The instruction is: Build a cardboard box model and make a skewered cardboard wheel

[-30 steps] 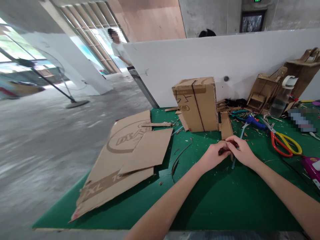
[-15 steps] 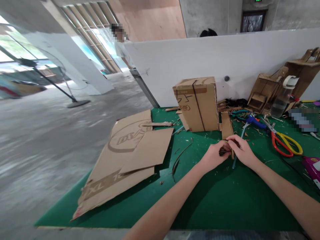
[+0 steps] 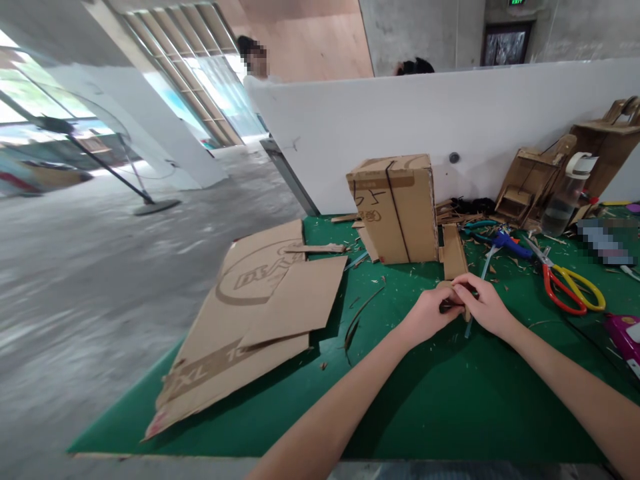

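Observation:
My left hand and my right hand meet over the green table, fingers bent and thumbs close together. Between them is a small brown cardboard piece, mostly covered by the fingers. Both hands are closed on it. Just beyond them lies a flat cardboard strip. A translucent glue stick runs beside and partly behind my right hand. Farther back, a cardboard box with a dark line down its front stands upright.
Flat cardboard sheets lie on the left. To the right are scissors with red and yellow handles, blue-handled pliers, a purple tool and a water bottle. A white partition borders the back; a person is behind it.
My fingers have shifted slightly around the small cardboard piece, the right ones now reaching over the left. The person behind the partition has moved to the right.

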Action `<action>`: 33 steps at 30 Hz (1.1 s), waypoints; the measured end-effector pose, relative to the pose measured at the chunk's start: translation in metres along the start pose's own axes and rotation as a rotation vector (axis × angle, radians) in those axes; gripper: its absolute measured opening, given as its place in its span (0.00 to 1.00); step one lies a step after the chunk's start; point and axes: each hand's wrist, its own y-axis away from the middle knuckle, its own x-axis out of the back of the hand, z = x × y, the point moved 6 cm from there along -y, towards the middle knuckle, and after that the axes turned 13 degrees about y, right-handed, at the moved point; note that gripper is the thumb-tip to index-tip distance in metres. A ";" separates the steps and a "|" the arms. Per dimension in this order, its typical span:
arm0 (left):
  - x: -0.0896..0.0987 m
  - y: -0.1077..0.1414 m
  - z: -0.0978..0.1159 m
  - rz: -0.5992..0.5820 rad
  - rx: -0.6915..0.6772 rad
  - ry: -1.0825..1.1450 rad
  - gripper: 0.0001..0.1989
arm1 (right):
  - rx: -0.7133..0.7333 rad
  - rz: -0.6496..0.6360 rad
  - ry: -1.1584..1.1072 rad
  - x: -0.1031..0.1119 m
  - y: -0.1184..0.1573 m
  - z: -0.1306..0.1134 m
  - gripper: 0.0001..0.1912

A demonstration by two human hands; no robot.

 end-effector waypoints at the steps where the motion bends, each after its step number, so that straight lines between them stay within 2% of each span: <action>1: 0.000 0.000 0.000 -0.003 0.000 0.002 0.02 | 0.006 -0.005 0.003 0.000 0.000 0.000 0.10; 22: -0.005 0.000 -0.006 -0.013 -0.023 0.009 0.04 | 0.054 0.026 0.026 -0.001 -0.001 -0.002 0.11; 28: 0.004 -0.003 0.001 0.087 -0.039 -0.028 0.03 | 0.039 0.037 0.003 0.002 -0.005 0.005 0.09; 33: 0.016 -0.004 0.002 0.206 -0.007 -0.016 0.05 | -0.067 -0.019 -0.160 0.000 -0.006 0.016 0.12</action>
